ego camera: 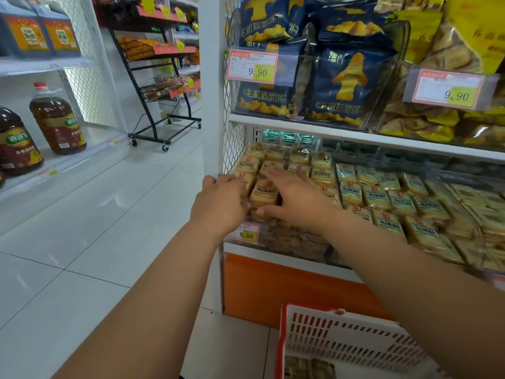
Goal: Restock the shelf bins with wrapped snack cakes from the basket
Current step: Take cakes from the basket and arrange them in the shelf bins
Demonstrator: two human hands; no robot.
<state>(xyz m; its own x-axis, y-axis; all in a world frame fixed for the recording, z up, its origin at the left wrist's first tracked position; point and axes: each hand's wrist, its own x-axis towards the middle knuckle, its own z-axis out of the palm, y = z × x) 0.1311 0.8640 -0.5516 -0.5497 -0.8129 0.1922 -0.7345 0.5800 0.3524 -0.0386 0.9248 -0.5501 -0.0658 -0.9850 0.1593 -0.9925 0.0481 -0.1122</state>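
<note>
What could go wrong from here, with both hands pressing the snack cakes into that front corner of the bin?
1. The bin already looks packed to its front edge; the snack cakes squeezed between the left hand and right hand could slip over it to the floor.
2. Squeezing may crush the soft cakes or split a wrapper.
3. The basket stands on the floor close below; stepping forward could kick it.
</note>
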